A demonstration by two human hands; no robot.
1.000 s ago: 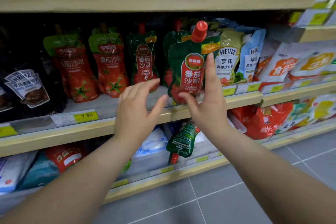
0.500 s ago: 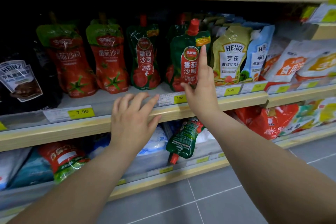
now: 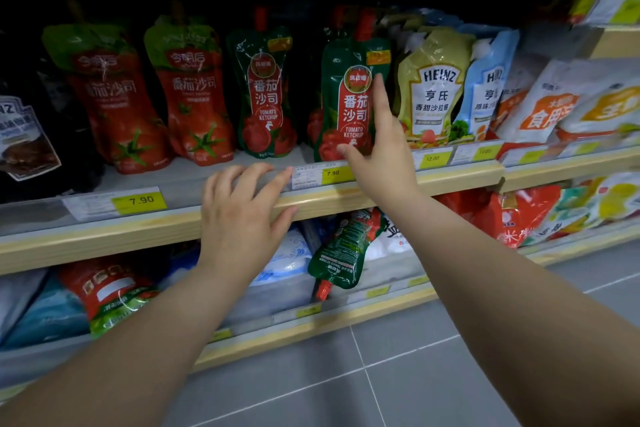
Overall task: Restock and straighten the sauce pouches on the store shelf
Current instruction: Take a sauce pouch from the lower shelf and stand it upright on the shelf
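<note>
A green tomato ketchup pouch with a red cap stands upright at the front of the middle shelf. My right hand grips it, thumb across its lower front and fingers up along its right edge. My left hand rests open on the shelf's front lip, fingers spread, holding nothing. A matching green pouch stands to the left, then two red tomato pouches. Another green pouch lies upside down on the lower shelf, cap pointing down.
Heinz pouches, yellowish and blue, stand right of the held pouch, with white bags beyond. A black Heinz pouch is at far left. The lower shelf holds a red-green pouch and white bags. Grey tiled floor lies below.
My right hand has brought the green pouch down from above the shelf lip onto the shelf. My left hand has dropped onto the shelf's front lip.
</note>
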